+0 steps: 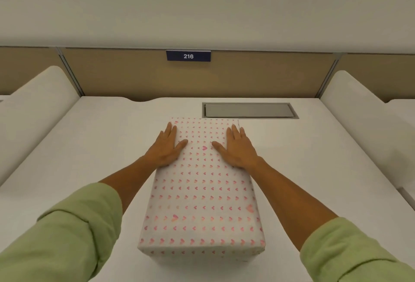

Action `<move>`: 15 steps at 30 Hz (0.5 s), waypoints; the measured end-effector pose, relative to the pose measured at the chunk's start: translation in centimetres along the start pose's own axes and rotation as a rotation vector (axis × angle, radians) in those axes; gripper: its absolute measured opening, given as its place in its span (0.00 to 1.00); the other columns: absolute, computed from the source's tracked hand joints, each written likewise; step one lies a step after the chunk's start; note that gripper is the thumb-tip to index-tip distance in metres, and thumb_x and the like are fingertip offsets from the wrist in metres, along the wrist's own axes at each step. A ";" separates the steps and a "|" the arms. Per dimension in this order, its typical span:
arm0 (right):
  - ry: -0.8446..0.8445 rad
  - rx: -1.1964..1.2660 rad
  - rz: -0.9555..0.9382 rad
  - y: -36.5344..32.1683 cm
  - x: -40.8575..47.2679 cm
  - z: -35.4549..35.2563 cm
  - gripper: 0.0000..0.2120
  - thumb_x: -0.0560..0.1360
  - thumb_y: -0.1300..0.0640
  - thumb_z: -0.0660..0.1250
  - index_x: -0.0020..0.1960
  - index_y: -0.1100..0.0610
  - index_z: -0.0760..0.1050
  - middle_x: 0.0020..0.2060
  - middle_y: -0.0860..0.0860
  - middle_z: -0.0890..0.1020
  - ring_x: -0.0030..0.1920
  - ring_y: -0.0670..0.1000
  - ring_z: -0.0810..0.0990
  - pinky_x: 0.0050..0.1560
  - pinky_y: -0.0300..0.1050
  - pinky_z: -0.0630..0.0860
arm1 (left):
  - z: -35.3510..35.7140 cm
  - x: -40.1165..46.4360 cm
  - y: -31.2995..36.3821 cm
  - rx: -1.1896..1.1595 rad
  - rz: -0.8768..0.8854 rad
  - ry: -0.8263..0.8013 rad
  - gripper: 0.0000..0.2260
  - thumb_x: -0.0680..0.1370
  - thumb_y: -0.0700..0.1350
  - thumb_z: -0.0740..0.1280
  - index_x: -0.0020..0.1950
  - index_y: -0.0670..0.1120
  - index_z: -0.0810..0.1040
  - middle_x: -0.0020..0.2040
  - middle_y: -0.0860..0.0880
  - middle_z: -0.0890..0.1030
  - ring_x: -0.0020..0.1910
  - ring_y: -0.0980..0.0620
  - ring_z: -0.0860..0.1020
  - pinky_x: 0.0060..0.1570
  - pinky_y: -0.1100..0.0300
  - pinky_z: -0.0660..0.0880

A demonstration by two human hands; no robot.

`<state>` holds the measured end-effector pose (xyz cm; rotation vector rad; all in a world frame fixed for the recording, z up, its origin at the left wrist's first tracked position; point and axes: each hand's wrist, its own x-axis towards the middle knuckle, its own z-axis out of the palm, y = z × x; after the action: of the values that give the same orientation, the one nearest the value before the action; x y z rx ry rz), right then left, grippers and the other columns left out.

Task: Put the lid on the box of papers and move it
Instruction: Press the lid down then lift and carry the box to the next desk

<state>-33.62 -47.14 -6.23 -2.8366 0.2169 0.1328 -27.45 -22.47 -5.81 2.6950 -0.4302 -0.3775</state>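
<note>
Nearest, two rolled-up soft green sleeves (67,232) give way to bare forearms reaching over a smooth white table (78,151), on whose middle stands the long rectangular box (202,257), its lid (199,192) already on and wrapped in matte white paper printed with rows of small pink hearts. Toward the lid's far end the left hand (167,147) lies flat along its left edge and the right hand (237,147) along its right edge, fingers (170,130) straight, spread slightly, thumbs angled inward, clasping nothing. Beyond, a grey metal flap (249,110) sits recessed in the table before a tan partition (134,75) bearing a dark blue "216" plate (188,56).
</note>
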 end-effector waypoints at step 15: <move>0.067 -0.016 0.028 0.7 1.4 2.3 0.47 0.74 0.24 0.46 0.83 0.52 0.42 0.83 0.51 0.45 0.82 0.59 0.43 0.77 0.63 0.53 | 1.9 1.1 -0.8 -0.039 0.018 0.106 0.36 0.79 0.65 0.51 0.81 0.51 0.41 0.82 0.52 0.39 0.80 0.45 0.53 0.75 0.45 0.57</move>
<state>-32.46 -47.30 -8.75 -2.8570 0.2705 0.0454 -26.83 -22.71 -8.02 2.6570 -0.4113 -0.2349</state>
